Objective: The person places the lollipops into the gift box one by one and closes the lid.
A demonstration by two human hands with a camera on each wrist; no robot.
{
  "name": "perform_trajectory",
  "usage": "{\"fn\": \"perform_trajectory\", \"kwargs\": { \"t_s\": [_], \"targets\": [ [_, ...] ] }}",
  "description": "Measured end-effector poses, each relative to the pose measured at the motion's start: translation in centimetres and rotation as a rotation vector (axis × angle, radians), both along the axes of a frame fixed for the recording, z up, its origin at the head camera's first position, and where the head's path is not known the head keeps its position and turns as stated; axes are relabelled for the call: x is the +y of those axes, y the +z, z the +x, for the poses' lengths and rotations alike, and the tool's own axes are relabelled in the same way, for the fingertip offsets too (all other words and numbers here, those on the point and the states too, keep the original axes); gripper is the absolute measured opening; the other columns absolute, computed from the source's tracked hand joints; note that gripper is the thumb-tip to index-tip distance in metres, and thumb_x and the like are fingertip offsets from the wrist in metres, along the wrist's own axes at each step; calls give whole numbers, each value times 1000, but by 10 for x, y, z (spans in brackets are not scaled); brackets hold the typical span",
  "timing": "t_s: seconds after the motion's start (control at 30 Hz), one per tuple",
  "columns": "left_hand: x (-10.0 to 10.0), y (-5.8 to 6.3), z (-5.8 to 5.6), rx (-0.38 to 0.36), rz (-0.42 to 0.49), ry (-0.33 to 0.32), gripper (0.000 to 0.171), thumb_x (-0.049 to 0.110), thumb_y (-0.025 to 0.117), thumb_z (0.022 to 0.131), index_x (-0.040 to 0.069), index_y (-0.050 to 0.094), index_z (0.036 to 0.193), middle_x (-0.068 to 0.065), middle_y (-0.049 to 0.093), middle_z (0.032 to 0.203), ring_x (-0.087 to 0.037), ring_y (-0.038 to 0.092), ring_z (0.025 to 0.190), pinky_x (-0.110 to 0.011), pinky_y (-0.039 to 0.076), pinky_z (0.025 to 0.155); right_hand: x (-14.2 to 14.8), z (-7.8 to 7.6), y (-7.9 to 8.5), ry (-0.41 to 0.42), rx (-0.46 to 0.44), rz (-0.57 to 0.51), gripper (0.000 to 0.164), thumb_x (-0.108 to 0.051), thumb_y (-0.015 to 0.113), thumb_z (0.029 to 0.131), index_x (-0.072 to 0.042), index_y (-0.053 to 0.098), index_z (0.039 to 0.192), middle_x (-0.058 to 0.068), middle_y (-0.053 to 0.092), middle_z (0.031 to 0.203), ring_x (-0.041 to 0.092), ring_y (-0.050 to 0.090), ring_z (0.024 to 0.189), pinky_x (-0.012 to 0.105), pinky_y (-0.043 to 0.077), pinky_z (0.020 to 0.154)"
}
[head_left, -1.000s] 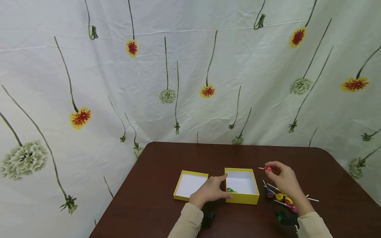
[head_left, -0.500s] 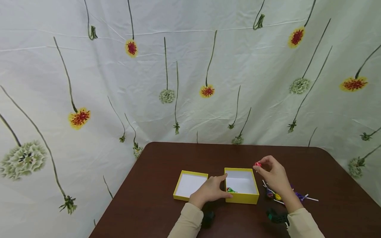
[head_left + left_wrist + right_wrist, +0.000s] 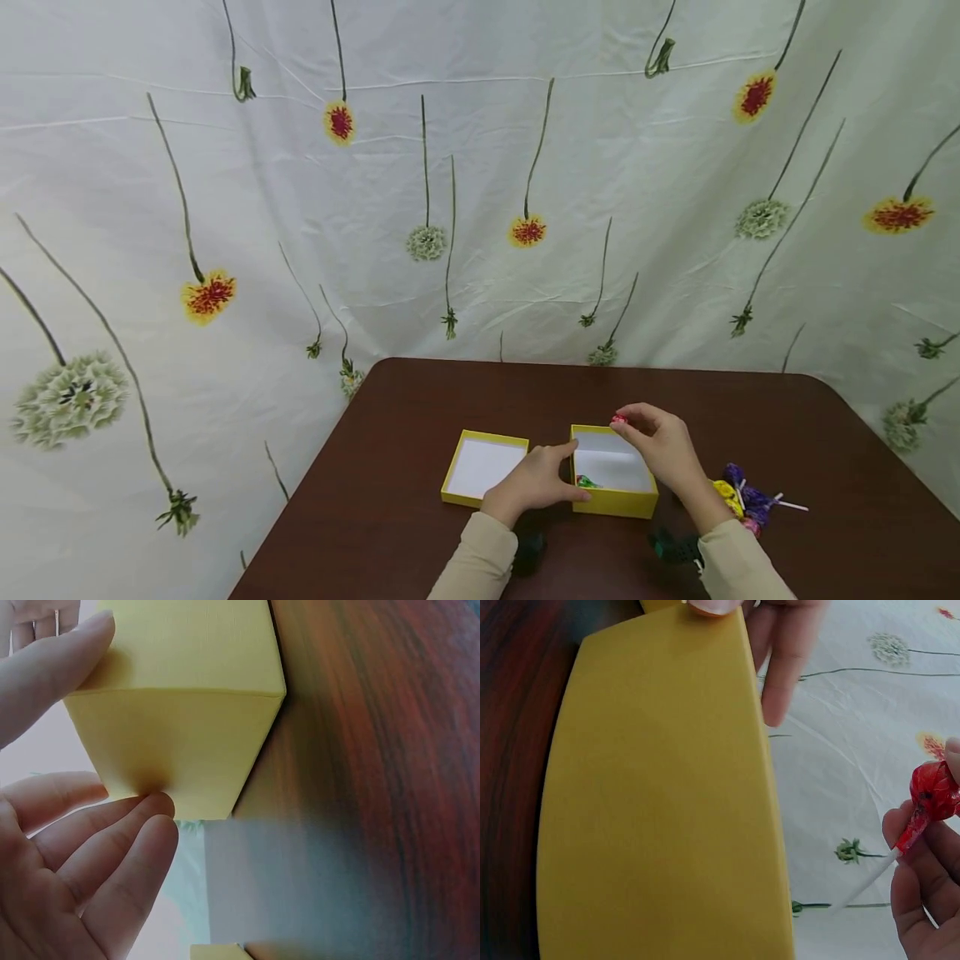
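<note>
My left hand grips the near left corner of a yellow box with a white inside. In the left wrist view, its thumb lies on one yellow wall and its fingertips reach the adjoining wall. A green-wrapped sweet lies inside by the near left corner. My right hand pinches a red-wrapped lollipop by its head, above the box's far right part. The lollipop's white stick points away from the fingers in the right wrist view.
A shallow yellow lid, white inside, lies left of the box. Several wrapped lollipops, purple, yellow and pink, are heaped to the right, partly behind the right forearm. Dark wrist devices show under both arms. A flowered cloth hangs behind the brown table.
My right hand has carried the red lollipop leftward, from above the table right of the box to over the box. The left hand keeps its place at the box's corner.
</note>
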State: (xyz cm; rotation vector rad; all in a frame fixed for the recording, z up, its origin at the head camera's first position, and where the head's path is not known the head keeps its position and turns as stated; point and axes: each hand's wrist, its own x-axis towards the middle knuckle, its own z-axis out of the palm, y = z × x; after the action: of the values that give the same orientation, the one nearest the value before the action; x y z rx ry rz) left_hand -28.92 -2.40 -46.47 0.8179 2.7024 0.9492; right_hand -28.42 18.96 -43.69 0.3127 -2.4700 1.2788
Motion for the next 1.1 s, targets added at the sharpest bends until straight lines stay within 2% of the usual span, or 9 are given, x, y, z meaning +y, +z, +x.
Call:
{"fn": "perform_trajectory", "kwargs": {
  "t_s": [0.2,0.43,0.57,0.63,0.7,0.77,0.83,0.9,1.1],
  "targets": [
    [1,1,0,1,2,6,82,48,69,70,12,37,136,-2,46,133,-13,48,117,-31,45,91,-9,-10,-7,66,-103,-5,31,-35,65,78,-13,68,98,-1,67,91,11,60,78,22,50,64],
    [0,-1,0,14,5,-7,84,50,69,69,12,37,136,-2,47,132,-10,50,113,-28,45,89,-17,-17,-17,103,-169,33,20,-29,69,74,-14,69,88,-1,66,84,13,58,72,23,49,60],
    [0,-1,-1,9,13,-19,83,49,69,69,13,36,137,-3,51,129,-7,56,101,-25,47,83,-20,-21,-21,109,-200,71,17,-28,72,72,-16,68,84,-3,65,80,11,58,72,22,49,61],
    [0,-1,-1,9,19,-21,83,48,70,69,13,36,137,-4,53,126,-5,57,90,-22,46,79,-22,-22,-22,117,-217,83,16,-27,73,71,-16,68,82,-4,64,79,11,58,72,23,49,62],
    [0,-1,-2,12,21,-23,82,47,70,70,14,35,137,-2,59,116,-3,56,73,-20,45,74,-24,-24,-23,137,-237,80,16,-27,73,71,-16,68,81,-3,65,78,11,58,71,24,50,62],
    [1,-1,-2,4,30,-25,82,47,70,70,15,34,137,2,64,94,-4,47,52,-18,43,66,-25,-25,-26,149,-258,71,15,-26,73,71,-15,68,80,-2,65,78,11,59,71,26,51,63],
    [0,-1,-2,-5,37,-25,82,46,70,70,16,34,138,3,58,74,-7,35,41,-17,40,59,-27,-27,-29,167,-273,65,15,-26,72,72,-14,68,79,-2,66,78,11,61,70,27,52,63],
    [0,-1,-1,-12,41,-22,82,47,70,70,17,34,138,4,50,63,-9,29,38,-17,39,56,-28,-28,-31,185,-288,61,13,-24,72,72,-14,68,80,-1,67,79,11,62,71,28,52,64],
    [0,-1,0,-27,48,-16,81,45,71,70,19,34,138,4,45,56,-9,29,38,-20,35,46,-30,-30,-34,269,-307,80,13,-21,70,75,-10,68,81,2,66,80,11,61,69,26,51,61]
  ]
}}
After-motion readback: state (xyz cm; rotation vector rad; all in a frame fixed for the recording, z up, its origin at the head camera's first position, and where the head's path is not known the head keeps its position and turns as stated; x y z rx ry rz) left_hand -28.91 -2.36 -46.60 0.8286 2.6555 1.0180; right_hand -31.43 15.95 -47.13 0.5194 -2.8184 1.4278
